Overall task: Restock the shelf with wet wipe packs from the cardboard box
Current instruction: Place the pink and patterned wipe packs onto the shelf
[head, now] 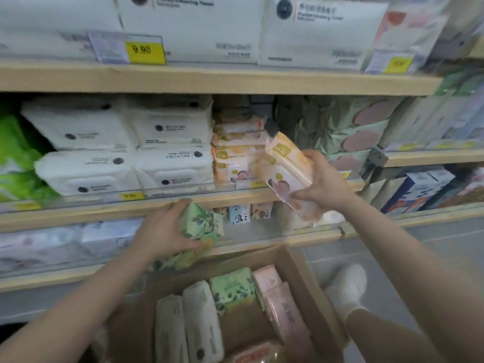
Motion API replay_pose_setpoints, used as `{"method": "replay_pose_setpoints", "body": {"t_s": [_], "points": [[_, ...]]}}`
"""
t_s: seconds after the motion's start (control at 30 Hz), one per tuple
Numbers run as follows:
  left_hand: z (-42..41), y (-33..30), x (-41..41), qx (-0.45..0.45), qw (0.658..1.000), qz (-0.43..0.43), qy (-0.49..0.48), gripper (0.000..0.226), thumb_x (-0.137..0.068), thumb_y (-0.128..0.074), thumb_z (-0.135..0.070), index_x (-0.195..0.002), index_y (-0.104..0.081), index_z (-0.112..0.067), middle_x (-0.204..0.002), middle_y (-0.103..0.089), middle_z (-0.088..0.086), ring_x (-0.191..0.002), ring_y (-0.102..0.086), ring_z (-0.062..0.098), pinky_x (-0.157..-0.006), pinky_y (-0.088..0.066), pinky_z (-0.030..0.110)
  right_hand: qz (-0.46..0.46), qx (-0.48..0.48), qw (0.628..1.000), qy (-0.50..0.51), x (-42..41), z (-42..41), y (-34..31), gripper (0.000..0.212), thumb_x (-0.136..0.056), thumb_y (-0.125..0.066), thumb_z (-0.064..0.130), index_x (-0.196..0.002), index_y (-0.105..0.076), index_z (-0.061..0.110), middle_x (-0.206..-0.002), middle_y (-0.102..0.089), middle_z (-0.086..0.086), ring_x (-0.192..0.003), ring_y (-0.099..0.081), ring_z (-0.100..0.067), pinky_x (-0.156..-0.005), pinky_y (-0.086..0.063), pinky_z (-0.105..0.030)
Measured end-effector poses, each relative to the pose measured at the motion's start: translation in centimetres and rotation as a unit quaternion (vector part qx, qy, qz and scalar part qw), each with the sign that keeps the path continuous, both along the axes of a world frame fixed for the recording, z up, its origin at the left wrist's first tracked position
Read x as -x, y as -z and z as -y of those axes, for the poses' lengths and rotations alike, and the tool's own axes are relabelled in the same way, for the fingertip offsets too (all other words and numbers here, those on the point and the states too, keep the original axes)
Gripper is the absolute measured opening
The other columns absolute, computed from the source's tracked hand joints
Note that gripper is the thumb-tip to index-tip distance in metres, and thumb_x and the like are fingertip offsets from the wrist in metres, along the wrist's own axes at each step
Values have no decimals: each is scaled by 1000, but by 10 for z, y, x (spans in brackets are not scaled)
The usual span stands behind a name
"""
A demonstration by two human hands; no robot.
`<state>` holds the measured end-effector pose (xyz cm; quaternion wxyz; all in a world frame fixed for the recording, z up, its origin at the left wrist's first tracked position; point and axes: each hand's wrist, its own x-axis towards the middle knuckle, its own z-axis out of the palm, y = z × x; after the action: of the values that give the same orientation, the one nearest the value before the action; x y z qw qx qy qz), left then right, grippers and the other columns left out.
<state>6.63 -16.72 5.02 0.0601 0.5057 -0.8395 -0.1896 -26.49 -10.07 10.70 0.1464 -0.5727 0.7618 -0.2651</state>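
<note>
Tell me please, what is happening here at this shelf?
A person is restocking wet wipes. The right hand holds an orange pack tilted in front of the stack of same-coloured packs on the middle shelf. The left hand grips a green leaf-print pack lower down. The cardboard box below holds more packs.

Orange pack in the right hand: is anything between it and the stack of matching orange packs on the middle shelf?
Nothing visible. The right hand holds the orange pack tilted, just in front and to the right of the orange stack; open air lies between them, though the frame is blurred.
</note>
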Motion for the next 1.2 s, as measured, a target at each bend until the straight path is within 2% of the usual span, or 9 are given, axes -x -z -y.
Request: {"method": "replay_pose_setpoints", "body": {"t_s": [0.07, 0.17, 0.3, 0.4, 0.5, 0.67, 0.77, 1.0, 1.2], "points": [[13, -12, -14, 15, 1000, -4, -15, 109, -52, -77, -61, -143, -30, -24, -134, -52, 6, -119, -50, 26, -93, -45, 36, -57, 15, 998, -33, -9, 33, -18, 91, -58, -84, 27, -134, -33, 28, -110, -51, 5, -95, -52, -20, -75, -45, -36], [28, -21, -27, 42, 999, -14, -27, 109, -48, -74, -64, -141, -34, -23, -128, -56, 6, -113, -53, 26, -88, -45, 34, -131, 25, 988, -82, -20, 88, -37, 95, -55, -83, 32, -137, -34, 30, -122, -54, -4, -108, -53, -27, -90, -45, -44], [45, -17, -33, 45, 997, -51, -41, 98, -55, -82, -52, -137, -37, -25, -121, -58, 2, -106, -55, 23, -84, -46, 33, -214, -59, 966, -131, -33, 146, -52, 92, -66, -79, 27, -143, -29, 39, -139, -45, -4, -123, -46, -27, -101, -42, -42], [55, -15, -32, 45, 998, -45, -27, 100, -53, -82, -55, -137, -37, -24, -120, -59, 2, -104, -56, 22, -84, -49, 36, -245, -112, 956, -114, -44, 161, -50, 79, -80, -70, 28, -146, -27, 33, -141, -44, -7, -126, -43, -29, -103, -39, -42], [60, -14, -26, 44, 998, -48, -23, 100, -52, -81, -57, -136, -37, -26, -120, -59, 0, -104, -56, 22, -83, -48, 34, -313, -48, 941, -118, -51, 162, -33, 79, -82, -66, 37, -147, -22, 26, -139, -42, -13, -124, -41, -35, -102, -36, -53], [67, -16, -18, 37, 996, -73, -25, 101, -50, -79, -59, -137, -36, -29, -126, -57, -2, -109, -54, 20, -87, -47, 34, -314, 1, 943, -114, -33, 179, -34, 83, -77, -71, 36, -146, -24, 32, -143, -43, -9, -124, -44, -36, -101, -37, -51], [69, -14, -18, 31, 996, -79, -24, 102, -49, -79, -60, -137, -36, -29, -127, -56, -3, -111, -53, 19, -89, -47, 35, -322, 20, 938, -124, -32, 196, -36, 83, -78, -72, 32, -146, -25, 32, -143, -43, -7, -121, -48, -33, -96, -43, -40], [73, -10, -14, 31, 996, -81, -15, 100, -51, -80, -59, -136, -37, -29, -123, -57, -4, -107, -54, 17, -87, -48, 33, -309, -15, 944, -116, -38, 213, -12, 94, -78, -70, 39, -150, -11, 32, -158, -16, -3, -143, -17, -30, -114, -17, -53], [68, -9, -10, 23, 995, -93, -14, 97, -50, -79, -59, -133, -38, -31, -118, -58, -9, -101, -57, 14, -84, -50, 33, -315, 23, 942, -118, -37, 209, -10, 104, -74, -71, 47, -152, -7, 23, -159, -10, -4, -146, -8, -28, -116, -11, -54]]}}
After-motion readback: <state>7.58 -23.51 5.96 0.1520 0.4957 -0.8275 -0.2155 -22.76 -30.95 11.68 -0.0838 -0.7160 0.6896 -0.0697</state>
